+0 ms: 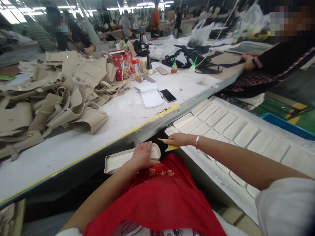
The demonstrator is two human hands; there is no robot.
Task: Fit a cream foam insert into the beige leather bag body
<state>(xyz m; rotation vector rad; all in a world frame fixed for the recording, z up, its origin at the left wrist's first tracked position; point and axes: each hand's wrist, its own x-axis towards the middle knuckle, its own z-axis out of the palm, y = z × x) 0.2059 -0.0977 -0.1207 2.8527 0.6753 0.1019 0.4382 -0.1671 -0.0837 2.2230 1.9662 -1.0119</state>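
Observation:
My left hand (142,156) grips a long beige piece with raised edges and rounded ends (119,161), close to my red apron at the table's front edge. Its right end sticks out past my fingers. Just to the right, my right hand (177,140) is closed on a yellow flat tool (171,147), whose pointed tips face the beige piece with a small gap between. A silver bracelet is on my right wrist.
Beige leather parts (73,88) are heaped on the white table (123,121) at left. Behind stand a notebook (151,96), a phone (168,95) and glue bottles (174,66). Rows of pale pieces (230,126) lie on a board at right. A person's hand (249,62) is at upper right.

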